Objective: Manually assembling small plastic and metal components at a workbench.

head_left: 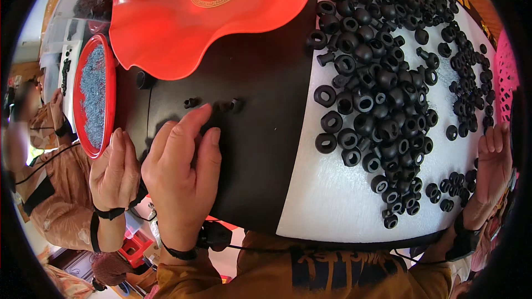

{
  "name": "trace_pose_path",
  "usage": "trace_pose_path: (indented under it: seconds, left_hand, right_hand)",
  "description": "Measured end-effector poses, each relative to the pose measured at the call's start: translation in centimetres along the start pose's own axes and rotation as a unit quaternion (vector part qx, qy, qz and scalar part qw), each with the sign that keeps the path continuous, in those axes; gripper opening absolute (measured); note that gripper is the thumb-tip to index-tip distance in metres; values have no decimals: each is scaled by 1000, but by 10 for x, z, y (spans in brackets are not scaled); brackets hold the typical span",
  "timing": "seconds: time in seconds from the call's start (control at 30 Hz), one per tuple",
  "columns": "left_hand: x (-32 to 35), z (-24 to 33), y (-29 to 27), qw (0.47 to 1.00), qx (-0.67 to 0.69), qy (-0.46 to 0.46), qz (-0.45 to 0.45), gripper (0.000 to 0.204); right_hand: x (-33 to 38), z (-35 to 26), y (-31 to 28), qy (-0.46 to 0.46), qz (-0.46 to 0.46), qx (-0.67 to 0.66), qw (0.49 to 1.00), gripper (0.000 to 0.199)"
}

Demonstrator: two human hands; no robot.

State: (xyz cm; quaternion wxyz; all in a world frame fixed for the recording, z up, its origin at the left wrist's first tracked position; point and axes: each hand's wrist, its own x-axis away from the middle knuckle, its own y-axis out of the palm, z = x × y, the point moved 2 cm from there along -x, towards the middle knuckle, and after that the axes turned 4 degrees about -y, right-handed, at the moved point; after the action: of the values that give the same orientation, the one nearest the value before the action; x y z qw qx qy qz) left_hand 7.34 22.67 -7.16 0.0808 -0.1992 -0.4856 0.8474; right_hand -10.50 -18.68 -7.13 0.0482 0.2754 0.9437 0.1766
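Note:
My left hand [180, 171] is over the dark table, palm down, with index finger and thumb apart and nothing visible between them. Just beyond its index fingertip lie small black pieces [236, 104], and another small black piece [191, 102] is slightly to their left. At the far right, my right hand [493, 158] is raised beside the white sheet, its fingers curled; whatever they may hold is hidden. A large pile of round black plastic pieces with holes [363, 124] covers much of the white sheet [321, 205].
A wavy red tray [160, 27] stands at the back. Left of it is an oval red dish [113, 99] of blue-grey bits, with a co-worker's hand [113, 177] at its near end. A black cap-like piece [144, 80] lies nearby. A pink basket [504, 77] edges the right side.

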Motion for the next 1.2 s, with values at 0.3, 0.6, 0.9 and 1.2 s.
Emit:
trace_pose_path:
  seconds: [0.3, 0.6, 0.9, 1.2]
  left_hand:
    - [-2, 0, 6, 999, 7, -29, 22, 14]
    - [4, -8, -5, 994, -12, -90, 63, 25]
    - [-9, -7, 6, 996, -65, -32, 58, 18]
    - [-8, 4, 8, 995, -60, -85, 4, 19]
  right_hand:
    - [4, -3, -13, 22, -53, 34, 998, 35]
    - [8, -7, -37, 47, -54, 33, 997, 46]
    - [7, -6, -29, 34, -72, 47, 996, 41]
    - [6, -5, -29, 45, -108, 30, 993, 43]
